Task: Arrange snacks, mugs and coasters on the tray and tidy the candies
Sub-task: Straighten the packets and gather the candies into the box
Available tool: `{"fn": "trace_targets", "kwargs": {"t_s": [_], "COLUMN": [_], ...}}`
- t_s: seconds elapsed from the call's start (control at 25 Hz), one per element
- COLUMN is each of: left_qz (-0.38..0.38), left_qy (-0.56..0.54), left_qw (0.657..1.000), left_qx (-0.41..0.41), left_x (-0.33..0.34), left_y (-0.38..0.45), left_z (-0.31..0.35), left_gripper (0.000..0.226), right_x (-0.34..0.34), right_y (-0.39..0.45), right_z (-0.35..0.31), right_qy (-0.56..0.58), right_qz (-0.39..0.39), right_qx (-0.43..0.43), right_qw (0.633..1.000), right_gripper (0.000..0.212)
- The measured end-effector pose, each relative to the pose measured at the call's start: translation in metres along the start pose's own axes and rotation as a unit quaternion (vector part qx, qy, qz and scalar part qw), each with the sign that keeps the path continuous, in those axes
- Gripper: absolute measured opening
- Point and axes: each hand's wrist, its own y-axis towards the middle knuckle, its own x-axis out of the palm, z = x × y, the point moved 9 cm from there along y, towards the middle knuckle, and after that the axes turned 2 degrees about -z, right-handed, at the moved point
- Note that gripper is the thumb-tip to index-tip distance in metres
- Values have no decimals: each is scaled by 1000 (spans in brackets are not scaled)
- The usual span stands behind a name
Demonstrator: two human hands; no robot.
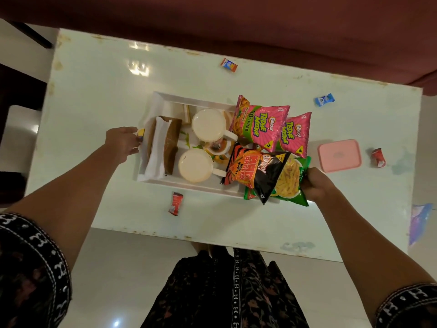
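A white tray point(165, 98) sits mid-table. It holds two white mugs point(208, 125) point(195, 165), brown coasters point(172, 140) beside a white napkin, and two pink snack packets point(259, 123) point(295, 134) at its right end. A black and orange packet point(254, 172) lies over a green packet point(292, 185) at the tray's near right corner. My right hand point(315, 184) grips the green packet's edge. At the tray's left rim my left hand point(123, 143) pinches a small yellow candy point(141, 132). Loose candies lie around: red point(175, 203), orange point(229, 64), blue point(324, 99), red point(378, 157).
A pink lidded box point(339, 155) stands on the table right of the tray. A maroon sofa point(236, 24) runs along the far side. A bluish wrapper point(419, 221) lies past the table's right edge. The near table edge is close to my legs.
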Motion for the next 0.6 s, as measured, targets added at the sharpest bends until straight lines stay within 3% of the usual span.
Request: {"fn": "trace_targets", "kwargs": {"t_s": [0.08, 0.2, 0.32, 0.4, 0.6], "left_qz": [36, 177, 227, 190, -1], "left_qy": [-14, 93, 54, 23, 8], "left_qw": [999, 972, 953, 959, 978], "left_qx": [29, 121, 191, 211, 207], "left_x": [-9, -27, -13, 15, 131], "left_y": [-8, -46, -105, -141, -230], "left_z": [6, 16, -6, -36, -111], "left_gripper": [36, 32, 27, 20, 23], "right_x": [-13, -31, -53, -68, -84], "right_y": [-9, -33, -55, -66, -78], "right_z": [1, -2, -12, -22, -51], "right_qy": [21, 1, -40, -57, -108], "right_qz": [46, 58, 97, 148, 223], "right_qx": [2, -22, -86, -138, -197], "right_qw": [999, 998, 991, 978, 948], "right_gripper": [27, 13, 13, 22, 59]}}
